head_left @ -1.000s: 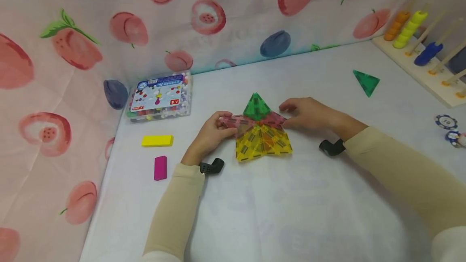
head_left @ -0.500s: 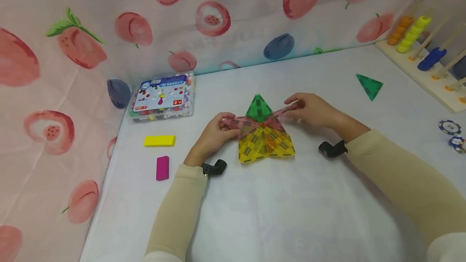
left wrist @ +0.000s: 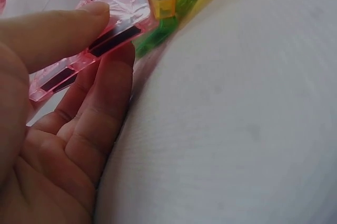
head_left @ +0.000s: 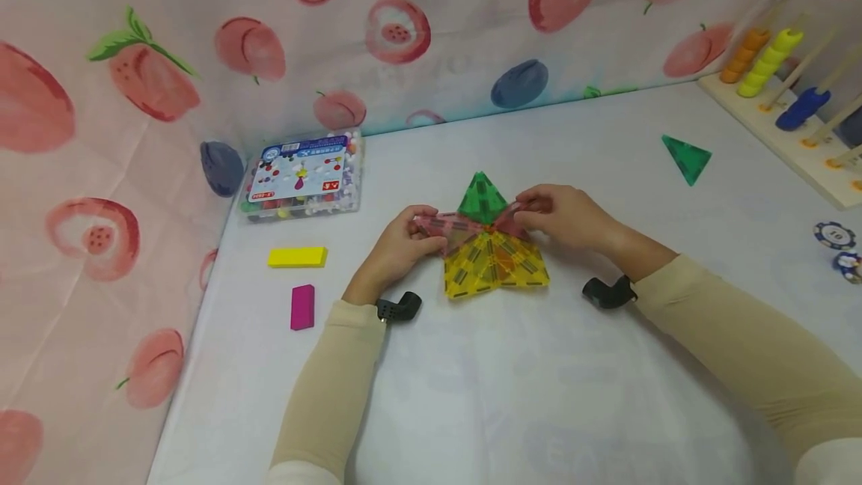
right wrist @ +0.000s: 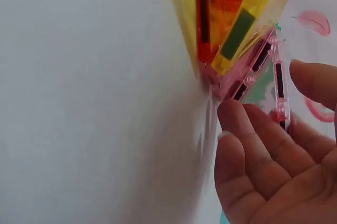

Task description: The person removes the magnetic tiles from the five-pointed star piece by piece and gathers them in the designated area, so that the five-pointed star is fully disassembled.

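A star-like assembly of translucent magnetic tiles lies on the white cloth: a green point (head_left: pixel 483 199) at the back, pink tiles (head_left: pixel 450 228) at the sides, a yellow section (head_left: pixel 497 264) in front. My left hand (head_left: pixel 404 242) pinches the left pink tile, thumb over its edge and fingers beneath, as the left wrist view shows. My right hand (head_left: pixel 572 217) holds the right pink tile (right wrist: pixel 279 79), folded up steeply beside another pink tile. In the right wrist view that tile stands between thumb and fingers, the lower fingers curled. Part of the tile is hidden by them.
A loose green triangular tile (head_left: pixel 688 159) lies at the back right, near a bead abacus (head_left: pixel 774 107). A poker chip (head_left: pixel 835 235) is at the far right. To the left are a boxed bead set (head_left: pixel 303 177), a yellow block (head_left: pixel 297 257) and a magenta block (head_left: pixel 302 307).
My right hand first lifted the right pink tile outward, then moved left, bringing it in toward the assembly's centre. My left hand has kept its hold on the left pink tile.
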Demonstrator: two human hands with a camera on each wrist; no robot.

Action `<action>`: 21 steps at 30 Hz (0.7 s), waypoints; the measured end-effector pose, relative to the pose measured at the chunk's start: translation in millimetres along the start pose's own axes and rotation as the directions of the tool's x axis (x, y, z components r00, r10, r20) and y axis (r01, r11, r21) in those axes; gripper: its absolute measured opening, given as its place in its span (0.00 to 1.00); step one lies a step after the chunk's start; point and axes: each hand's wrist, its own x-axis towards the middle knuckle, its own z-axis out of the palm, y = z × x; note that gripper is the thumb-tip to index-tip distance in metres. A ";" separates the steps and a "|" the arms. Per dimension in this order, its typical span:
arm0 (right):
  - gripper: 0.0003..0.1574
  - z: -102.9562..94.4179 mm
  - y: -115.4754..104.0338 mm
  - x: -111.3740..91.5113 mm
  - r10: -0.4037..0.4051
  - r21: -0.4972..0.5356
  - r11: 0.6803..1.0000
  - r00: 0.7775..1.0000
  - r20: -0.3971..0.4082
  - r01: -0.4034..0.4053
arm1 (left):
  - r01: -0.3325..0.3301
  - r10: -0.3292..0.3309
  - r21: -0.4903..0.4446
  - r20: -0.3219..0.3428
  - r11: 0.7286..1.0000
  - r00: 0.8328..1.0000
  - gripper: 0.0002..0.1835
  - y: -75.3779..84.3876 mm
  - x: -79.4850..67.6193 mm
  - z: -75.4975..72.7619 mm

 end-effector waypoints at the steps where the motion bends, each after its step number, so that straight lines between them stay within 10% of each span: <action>1: 0.33 -1.0 1.3 0.5 0.013 0.000 1.000 1.000 -0.007 -0.013 | 0.000 0.000 0.002 0.002 1.000 1.000 0.27 2.2 -0.6 0.9; 10: 0.29 -27.5 32.8 8.1 0.142 0.043 0.990 0.985 -0.096 -0.138 | 0.004 -0.004 -0.015 0.004 1.000 1.000 0.29 -13.8 12.1 3.3; 21: 0.35 -106.7 93.5 0.3 0.158 -0.326 0.925 0.978 -0.134 -0.194 | 0.002 -0.002 -0.003 -0.009 1.000 1.000 0.30 -18.6 11.5 0.7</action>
